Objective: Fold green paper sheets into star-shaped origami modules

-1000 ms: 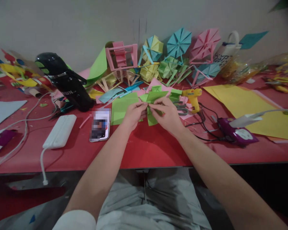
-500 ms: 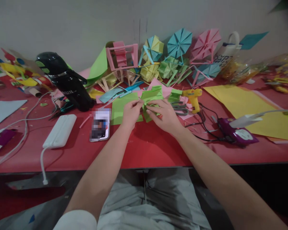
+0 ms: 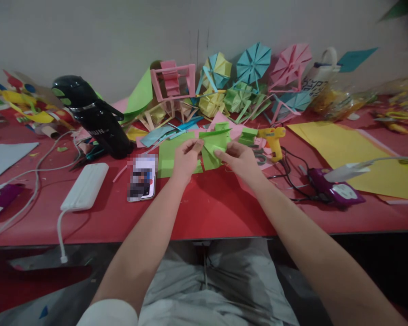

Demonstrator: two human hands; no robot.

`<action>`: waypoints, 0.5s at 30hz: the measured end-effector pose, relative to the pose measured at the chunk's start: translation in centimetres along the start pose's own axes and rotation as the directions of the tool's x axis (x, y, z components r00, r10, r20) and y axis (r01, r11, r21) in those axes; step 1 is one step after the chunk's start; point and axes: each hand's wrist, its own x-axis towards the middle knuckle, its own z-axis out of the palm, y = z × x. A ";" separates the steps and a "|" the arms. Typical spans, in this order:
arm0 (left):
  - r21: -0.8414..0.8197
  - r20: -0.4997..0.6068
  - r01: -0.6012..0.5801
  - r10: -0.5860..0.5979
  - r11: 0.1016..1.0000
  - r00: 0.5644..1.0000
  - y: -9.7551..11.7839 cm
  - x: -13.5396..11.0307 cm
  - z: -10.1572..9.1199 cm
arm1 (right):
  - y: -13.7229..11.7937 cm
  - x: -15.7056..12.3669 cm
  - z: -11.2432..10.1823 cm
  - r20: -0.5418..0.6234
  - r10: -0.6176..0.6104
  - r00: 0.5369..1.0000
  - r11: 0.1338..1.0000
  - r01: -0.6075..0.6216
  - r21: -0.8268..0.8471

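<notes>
Between both hands is a folded piece of green paper (image 3: 211,151), with creased flaps fanning across it. My left hand (image 3: 187,156) pinches its left edge between thumb and fingers. On the other side, my right hand (image 3: 240,158) grips the right part, its thumb lying on the front face and its fingers behind. A flat green sheet (image 3: 166,158) lies on the table under and beside my left hand. Scissors (image 3: 260,156) rest just beyond my right hand, partly covered. A yellow glue gun (image 3: 274,141) lies to the right of them.
Folded paper wheels on stands (image 3: 254,62) line the wall. A phone (image 3: 143,176), a white power bank (image 3: 85,186) and a black bottle (image 3: 95,120) are on the left. To the right are a purple power strip (image 3: 336,188) with cables and yellow sheets (image 3: 357,156).
My right hand has shifted slightly right and now grips the green paper's right side. The folded paper shows a broader face towards me. My left hand stays nearly in place.
</notes>
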 end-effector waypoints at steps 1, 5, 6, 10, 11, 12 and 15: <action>-0.023 -0.002 0.009 -0.009 1.000 1.000 0.0 0.1 0.0 | -0.3 -0.1 0.0 0.004 0.017 1.000 1.000 -0.018 0.020; -0.089 -0.013 0.048 -0.050 0.995 0.999 0.2 0.2 -0.2 | -1.0 -0.3 -0.1 -0.023 0.051 0.998 0.996 -0.049 0.074; -0.104 -0.017 0.060 -0.063 0.993 0.998 0.3 0.2 -0.2 | -1.1 -0.3 -0.2 -0.028 0.063 0.998 0.994 -0.061 0.087; -0.157 -0.024 0.109 -0.115 0.981 0.993 0.6 0.2 -0.2 | -1.0 0.0 -0.4 -0.035 0.097 0.995 0.989 -0.092 0.118; -0.168 -0.022 0.117 -0.123 0.979 0.992 0.6 0.2 -0.2 | -1.0 0.0 -0.4 -0.030 0.098 0.995 0.989 -0.094 0.115; -0.177 -0.022 0.124 -0.130 0.976 0.991 0.6 0.2 -0.2 | -1.0 0.0 -0.5 -0.022 0.099 0.995 0.990 -0.096 0.106; -0.189 -0.038 0.143 -0.153 0.971 0.987 0.7 0.3 -0.3 | -1.1 0.0 -0.5 -0.014 0.094 0.995 0.992 -0.092 0.089</action>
